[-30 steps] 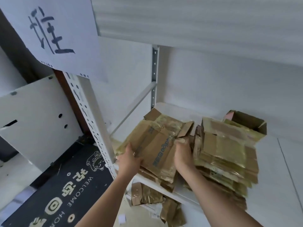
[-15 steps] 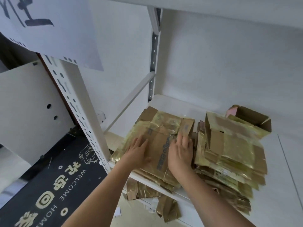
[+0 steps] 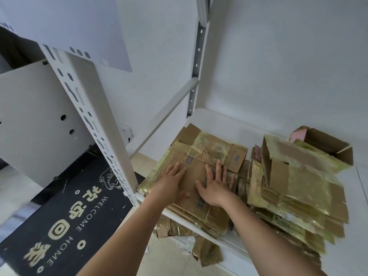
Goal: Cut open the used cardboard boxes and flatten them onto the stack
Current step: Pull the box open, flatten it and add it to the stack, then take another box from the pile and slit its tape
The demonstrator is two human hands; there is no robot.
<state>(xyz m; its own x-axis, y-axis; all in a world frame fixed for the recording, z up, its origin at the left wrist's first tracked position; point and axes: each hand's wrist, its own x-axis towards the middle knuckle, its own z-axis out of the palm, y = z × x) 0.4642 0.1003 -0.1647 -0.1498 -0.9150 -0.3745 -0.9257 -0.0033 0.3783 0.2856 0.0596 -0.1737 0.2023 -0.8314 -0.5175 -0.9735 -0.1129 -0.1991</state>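
Observation:
A flattened brown cardboard box [image 3: 209,154] with yellowed tape lies on top of the left stack on the white shelf [image 3: 219,120]. My left hand [image 3: 171,182] presses flat on its left part, fingers straight. My right hand [image 3: 216,184] presses flat beside it, fingers spread over the blue print. To the right sits a taller, uneven stack of flattened boxes [image 3: 294,186]. Behind that stack stands an open cardboard box [image 3: 328,144] with a pink flap.
A white perforated shelf post [image 3: 95,124] rises just left of my left hand. Below the shelf lie cardboard scraps [image 3: 207,251] on the floor. A black welcome mat [image 3: 65,220] covers the floor at left. A white panel [image 3: 29,120] leans behind the post.
Both hands have let go of the flattened box's near edge and slid forward onto its top, now pressing it flat on the left stack. The view has tilted down and closer.

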